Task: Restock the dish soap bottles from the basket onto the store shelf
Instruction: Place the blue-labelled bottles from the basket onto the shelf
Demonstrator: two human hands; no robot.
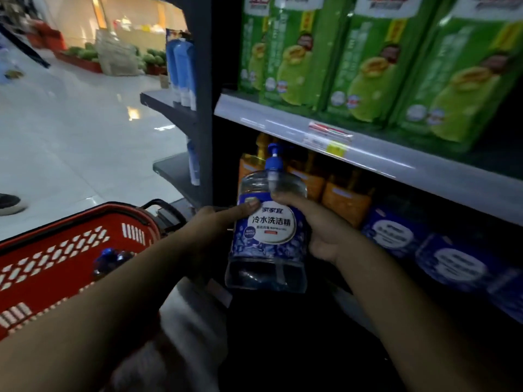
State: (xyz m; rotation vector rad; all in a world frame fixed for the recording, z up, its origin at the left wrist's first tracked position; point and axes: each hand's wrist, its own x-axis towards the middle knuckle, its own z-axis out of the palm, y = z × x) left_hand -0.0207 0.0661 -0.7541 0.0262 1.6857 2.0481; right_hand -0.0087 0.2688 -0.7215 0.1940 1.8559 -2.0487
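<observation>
— How will this one handle?

— You have the fat, clear dish soap bottle point(267, 230) upright in the air, right of the red basket point(56, 250) and just in front of the stocked rows. Your left hand point(218, 224) grips its left side, with the thumb laid across the label. Your right hand point(319, 230) curls round its right side, with fingertips up at the shoulder. Neither hand is free. I judge it heavy if it is full. Its stiff, smooth plastic walls could slide out of a one-hand grip.

— Where should I hold it?

— On the wide body, as you do now, or with one palm under the base. Leave the blue pump point(274, 157) alone; it looks like the weak part.

— And the room to move?

— The front edge of the upper shelf point(283, 123) runs just above the pump, so go in low and level. Orange bottles point(343, 200) stand right behind your bottle. The matching blue bottles point(393, 236) fill the row to your right. It is too dark there for me to tell where the open gap lies, so look before you push. A spare bottle point(111, 260) lies in the basket for the next trip.
</observation>
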